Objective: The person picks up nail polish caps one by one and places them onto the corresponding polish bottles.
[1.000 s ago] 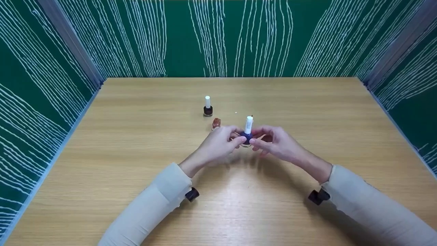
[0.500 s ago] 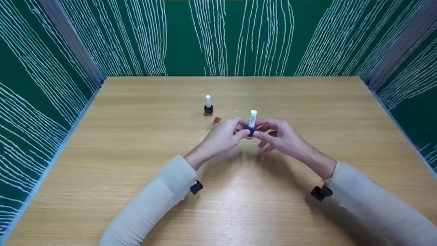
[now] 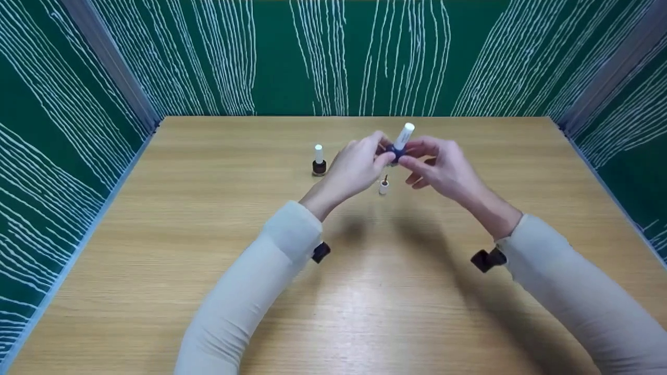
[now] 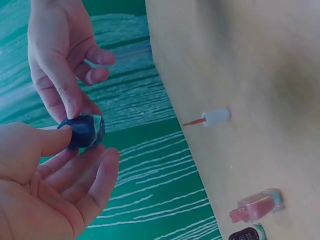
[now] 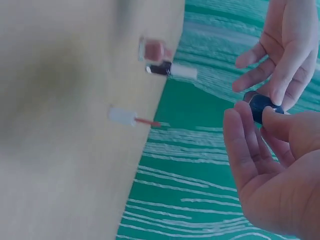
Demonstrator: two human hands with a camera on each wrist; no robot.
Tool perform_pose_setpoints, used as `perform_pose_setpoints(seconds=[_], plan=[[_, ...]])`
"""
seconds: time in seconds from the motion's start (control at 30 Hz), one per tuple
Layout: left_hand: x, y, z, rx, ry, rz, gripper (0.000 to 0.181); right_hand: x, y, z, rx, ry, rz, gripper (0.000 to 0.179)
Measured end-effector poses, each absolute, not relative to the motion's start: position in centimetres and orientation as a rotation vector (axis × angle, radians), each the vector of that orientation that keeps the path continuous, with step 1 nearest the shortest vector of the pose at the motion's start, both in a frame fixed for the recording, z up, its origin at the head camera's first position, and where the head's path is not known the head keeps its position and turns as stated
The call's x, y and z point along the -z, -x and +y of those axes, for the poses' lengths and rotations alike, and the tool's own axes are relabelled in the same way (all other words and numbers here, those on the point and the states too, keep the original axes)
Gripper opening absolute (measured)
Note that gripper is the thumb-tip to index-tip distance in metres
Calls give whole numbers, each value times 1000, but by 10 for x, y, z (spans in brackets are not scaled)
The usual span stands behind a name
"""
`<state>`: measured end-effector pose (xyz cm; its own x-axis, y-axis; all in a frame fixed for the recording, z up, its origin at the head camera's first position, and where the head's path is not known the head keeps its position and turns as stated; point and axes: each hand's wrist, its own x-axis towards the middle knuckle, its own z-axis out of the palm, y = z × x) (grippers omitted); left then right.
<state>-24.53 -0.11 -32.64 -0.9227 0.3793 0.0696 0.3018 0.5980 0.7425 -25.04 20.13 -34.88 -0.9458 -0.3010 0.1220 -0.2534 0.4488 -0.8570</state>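
Note:
A dark blue nail polish bottle [image 3: 396,154] with a white cap [image 3: 404,136] is raised above the table, leaning a little to the right. My left hand [image 3: 357,164] pinches one side of it between thumb and fingers. From the other side my right hand [image 3: 443,166] pinches it too. Below them a loose white cap [image 3: 384,188] stands on the table, its reddish brush pointing up. An uncapped pinkish bottle [image 4: 257,206] stands on the table in both wrist views; my left hand and arm hide it in the head view.
A dark nail polish bottle [image 3: 319,167] with a white cap stands left of my left hand. Green walls [image 3: 292,62] with white streaks rise at the back and both sides of the wooden table [image 3: 182,219].
Both hands have lifted the blue bottle and carried it away from me, slightly right. It now leans. The loose brush cap has come into view, while the pinkish bottle is now covered in the head view.

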Motion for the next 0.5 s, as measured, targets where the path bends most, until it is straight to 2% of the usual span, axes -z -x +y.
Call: perform_pose_setpoints(seconds=[0.23,0.5], plan=[[330,271,7,-1299,-484,2739,25,351,276,201,1565,439,2654,39],[354,292,7,-1430,-374,2709,26,369,303,196,1552,388,2662,35]])
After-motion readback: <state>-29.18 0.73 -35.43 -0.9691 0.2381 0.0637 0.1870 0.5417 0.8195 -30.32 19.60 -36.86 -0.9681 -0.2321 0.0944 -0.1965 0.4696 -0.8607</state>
